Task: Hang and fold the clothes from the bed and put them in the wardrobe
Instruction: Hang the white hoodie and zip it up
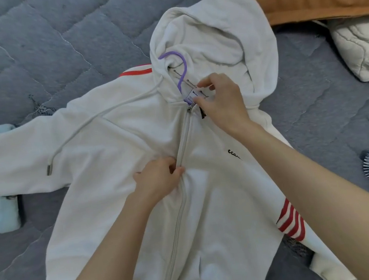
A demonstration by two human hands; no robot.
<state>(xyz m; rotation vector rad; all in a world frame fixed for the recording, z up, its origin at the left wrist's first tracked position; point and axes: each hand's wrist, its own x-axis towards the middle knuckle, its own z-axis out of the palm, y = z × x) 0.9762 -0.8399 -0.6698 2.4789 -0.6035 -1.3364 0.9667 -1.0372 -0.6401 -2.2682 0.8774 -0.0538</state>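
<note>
Matt white cloth hoodie [113, 134], smooth purple plastic hanger [181, 70], quilted grey bedcover [39, 41]

script [234, 154] "ecan…" on hoodie [115, 148] chest, label [191, 97] unreadable

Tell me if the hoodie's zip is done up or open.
Done up: the zip runs closed to its slider at the top, both front halves of the hoodie joined.
</note>
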